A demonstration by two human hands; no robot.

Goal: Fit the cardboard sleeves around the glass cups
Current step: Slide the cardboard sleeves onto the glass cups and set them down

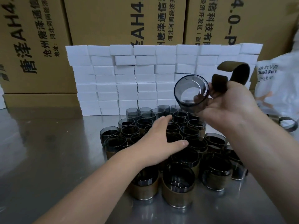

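— Which cup is in play?

— The smoky glass cup (191,94), up in the air above the back right of the cluster. The right hand (231,101) grips it by the side wall, tipped so that its open mouth faces the camera.

— And the sleeve?

— A brown cardboard sleeve (239,73) is in that same hand, curling up and over beside the cup. It is not round the glass.

— The left hand (160,139)?

— Flat, fingers straight, thumb out, holding nothing. It is spread above the middle of the cluster of cups (194,143) on the steel bench (48,151). Whether it touches the rims I cannot tell.

— How do the others stand?

— Upright, packed close. The sleeved cups (176,196) are nearest; the back cups (145,110) look bare.

— Behind them?

— A wall of white foam blocks (129,75), printed cartons (105,18), and a white plastic bag (278,88) on the right.
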